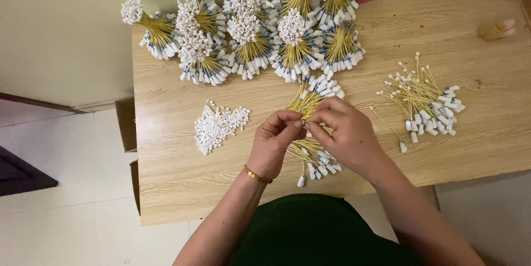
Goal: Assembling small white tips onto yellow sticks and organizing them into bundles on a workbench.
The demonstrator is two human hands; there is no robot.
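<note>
Centre of frame: left hand (pixel 275 140) and right hand (pixel 344 133) meet, fingertips pinched shut on one yellow wire (pixel 305 112) from the fanned wire bunch (pixel 315 94) on the bench (pixel 166 177). Apparently a white cap is being fitted; next calls for fine alignment. Loose white caps (pixel 217 125) lie left; finished bundles (pixel 249 34) above.

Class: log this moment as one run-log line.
left hand: pinching yellow wire bundle | right hand: pinching same | wooden table

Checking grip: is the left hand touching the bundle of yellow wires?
Touching. The head view shows the left hand pinching the yellow wire bundle at its fingertips.
</note>
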